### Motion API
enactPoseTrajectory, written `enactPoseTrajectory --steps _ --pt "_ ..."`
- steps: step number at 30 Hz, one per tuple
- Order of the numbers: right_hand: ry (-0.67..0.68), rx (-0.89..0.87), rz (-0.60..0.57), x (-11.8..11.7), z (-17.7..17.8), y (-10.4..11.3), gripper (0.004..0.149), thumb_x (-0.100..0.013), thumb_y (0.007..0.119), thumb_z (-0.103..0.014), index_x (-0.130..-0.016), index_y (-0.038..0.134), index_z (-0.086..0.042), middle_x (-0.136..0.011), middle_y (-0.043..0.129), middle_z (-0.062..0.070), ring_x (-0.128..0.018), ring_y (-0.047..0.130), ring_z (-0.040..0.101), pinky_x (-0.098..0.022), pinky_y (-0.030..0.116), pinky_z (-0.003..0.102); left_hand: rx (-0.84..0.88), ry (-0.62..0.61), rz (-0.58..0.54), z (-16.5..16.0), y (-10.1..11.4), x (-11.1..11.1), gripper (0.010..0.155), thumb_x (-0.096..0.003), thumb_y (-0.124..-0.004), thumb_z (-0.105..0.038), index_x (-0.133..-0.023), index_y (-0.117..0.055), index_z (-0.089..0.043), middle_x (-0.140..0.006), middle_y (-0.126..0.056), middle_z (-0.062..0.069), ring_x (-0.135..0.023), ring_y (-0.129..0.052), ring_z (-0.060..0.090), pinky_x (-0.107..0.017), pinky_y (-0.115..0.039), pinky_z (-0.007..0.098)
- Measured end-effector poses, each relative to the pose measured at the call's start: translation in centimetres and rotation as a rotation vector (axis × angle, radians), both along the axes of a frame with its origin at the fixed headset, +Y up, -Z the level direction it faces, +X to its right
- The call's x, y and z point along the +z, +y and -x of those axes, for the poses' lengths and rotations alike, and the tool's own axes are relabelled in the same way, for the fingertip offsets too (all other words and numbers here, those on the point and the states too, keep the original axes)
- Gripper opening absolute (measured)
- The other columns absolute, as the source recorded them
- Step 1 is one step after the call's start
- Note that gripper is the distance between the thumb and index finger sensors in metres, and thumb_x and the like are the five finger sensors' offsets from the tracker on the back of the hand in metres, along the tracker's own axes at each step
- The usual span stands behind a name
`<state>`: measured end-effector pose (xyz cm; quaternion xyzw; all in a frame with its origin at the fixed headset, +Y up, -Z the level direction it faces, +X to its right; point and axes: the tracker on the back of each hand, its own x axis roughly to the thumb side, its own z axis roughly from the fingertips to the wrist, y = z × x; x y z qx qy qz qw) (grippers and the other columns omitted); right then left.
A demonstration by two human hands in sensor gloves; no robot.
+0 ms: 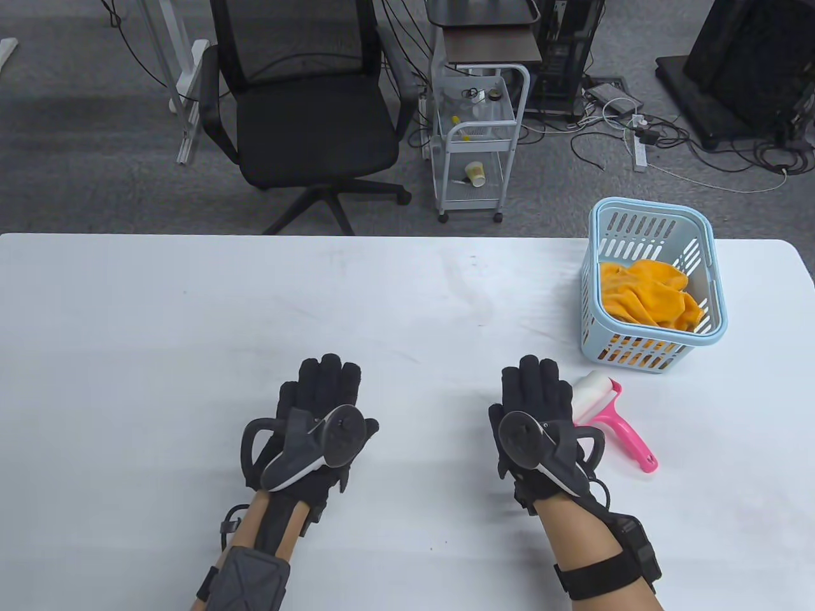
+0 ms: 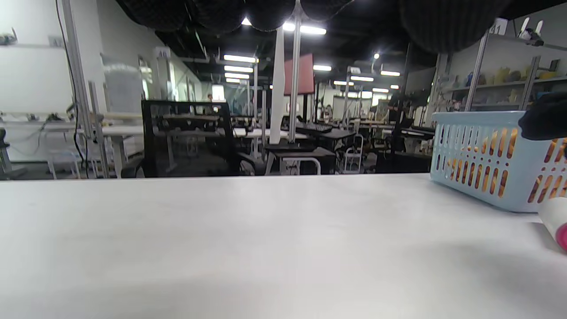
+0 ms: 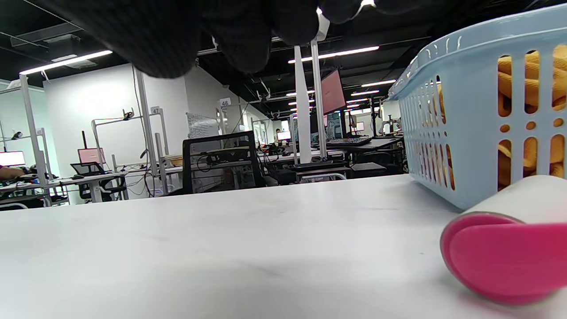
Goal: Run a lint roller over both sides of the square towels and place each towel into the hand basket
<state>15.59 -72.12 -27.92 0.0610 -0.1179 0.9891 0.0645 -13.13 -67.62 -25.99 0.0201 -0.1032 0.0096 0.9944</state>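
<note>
A light blue hand basket (image 1: 713,267) stands at the table's right, with crumpled orange towels (image 1: 649,289) inside it. The pink lint roller (image 1: 614,417) with its white roll lies on the table just in front of the basket. My right hand (image 1: 535,388) lies flat on the table, fingers straight, right beside the roller and holding nothing. Flat near the table's middle rests my left hand (image 1: 328,385), empty too. The basket (image 2: 483,159) and the roller's end (image 2: 556,221) show in the left wrist view; the right wrist view has the basket (image 3: 469,133) and roller (image 3: 509,252) close up.
The white table (image 1: 191,331) carries only the basket and the roller. Beyond its far edge stand a black office chair (image 1: 305,108) and a white trolley (image 1: 477,140), with cables on the floor.
</note>
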Motion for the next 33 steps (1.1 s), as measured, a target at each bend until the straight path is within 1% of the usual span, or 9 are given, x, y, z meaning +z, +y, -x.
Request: enactPoseTrajectory --steps 3,5,8,14,25,33 --pt "0.023 0.007 -0.006 0.5 0.2 0.0 0.063 -0.057 0.07 -0.044 -0.109 0.058 -0.01 -0.113 0.042 0.019 -0.102 0.033 0.048 -0.067 0.047 0.063 0.003 0.006 -0.075 -1.2 -0.9 0.4 0.068 -0.0511 -0.059 -0.056 -0.11 -0.04 -0.027 -0.122 -0.033 0.011 -0.113 -0.038 0.046 -0.076 -0.044 0.064" --pt "0.029 0.033 -0.013 0.7 0.2 -0.2 0.063 -0.057 0.07 -0.045 -0.108 0.058 -0.009 -0.113 0.042 0.019 -0.101 0.033 0.048 -0.067 0.047 0.063 0.018 0.006 -0.116 -1.8 -2.1 0.6 0.066 -0.0518 -0.057 -0.055 -0.109 -0.041 -0.027 -0.122 -0.032 0.011 -0.113 -0.034 0.045 -0.076 -0.041 0.062" --pt "0.024 0.037 0.006 0.5 0.1 -0.7 0.064 -0.057 0.069 -0.045 -0.109 0.058 -0.009 -0.113 0.041 0.019 -0.101 0.032 0.048 -0.067 0.046 0.063 0.001 0.0 -0.11 -2.5 -3.1 0.7 0.064 -0.0519 -0.053 -0.054 -0.109 -0.043 -0.028 -0.121 -0.03 0.01 -0.112 -0.027 0.042 -0.075 -0.039 0.061" --pt "0.026 0.028 0.047 0.1 0.2 -1.5 0.063 -0.057 0.069 -0.044 -0.108 0.058 -0.009 -0.113 0.041 0.02 -0.101 0.032 0.048 -0.066 0.046 0.063 -0.036 0.001 -0.098 -2.8 -4.1 0.6 0.062 -0.0521 -0.051 -0.053 -0.108 -0.044 -0.028 -0.121 -0.031 0.008 -0.112 -0.026 0.04 -0.075 -0.037 0.059" --pt "0.055 0.029 0.084 0.0 0.9 -2.1 0.063 -0.057 0.069 -0.044 -0.108 0.058 -0.008 -0.113 0.041 0.02 -0.101 0.032 0.048 -0.066 0.046 0.063 -0.043 0.013 -0.079 -2.7 -4.3 0.5 0.061 -0.0525 -0.051 -0.051 -0.108 -0.044 -0.027 -0.12 -0.031 0.008 -0.111 -0.025 0.039 -0.074 -0.037 0.058" --pt "0.057 0.017 0.102 0.0 1.0 -2.1 0.063 -0.057 0.069 -0.044 -0.108 0.058 -0.008 -0.113 0.041 0.02 -0.101 0.032 0.048 -0.066 0.046 0.063 -0.043 0.013 -0.078 -2.7 -4.4 0.4 0.061 -0.0526 -0.051 -0.051 -0.108 -0.044 -0.027 -0.12 -0.031 0.008 -0.112 -0.025 0.039 -0.074 -0.037 0.058"
